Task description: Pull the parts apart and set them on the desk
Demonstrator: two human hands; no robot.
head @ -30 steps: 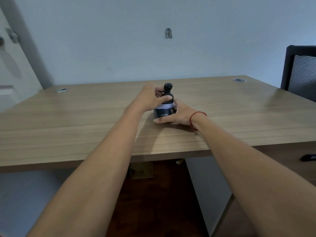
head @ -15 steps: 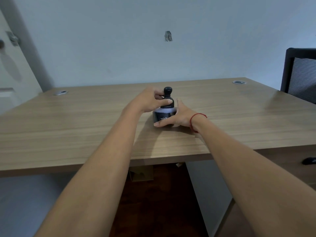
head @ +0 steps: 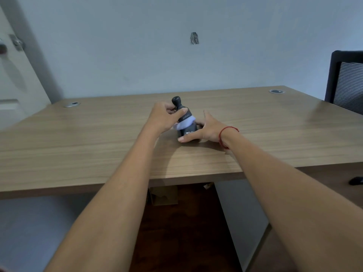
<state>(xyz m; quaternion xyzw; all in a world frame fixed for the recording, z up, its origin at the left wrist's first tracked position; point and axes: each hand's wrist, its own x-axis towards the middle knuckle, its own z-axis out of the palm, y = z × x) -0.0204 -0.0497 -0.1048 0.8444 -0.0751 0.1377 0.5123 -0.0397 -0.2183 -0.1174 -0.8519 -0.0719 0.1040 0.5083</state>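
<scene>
L hand (head: 166, 116) pinching tilted cap (head: 181, 109), R hand (head: 204, 128) spread round bottle (head: 186, 130) base w/ thumb curled: risk it tips, spills on desk (head: 78, 146).

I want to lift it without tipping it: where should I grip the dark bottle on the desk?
Probably the wide lower body of the bottle, from the side: its top tilts left in the left hand, while the right hand steadies the base.
</scene>
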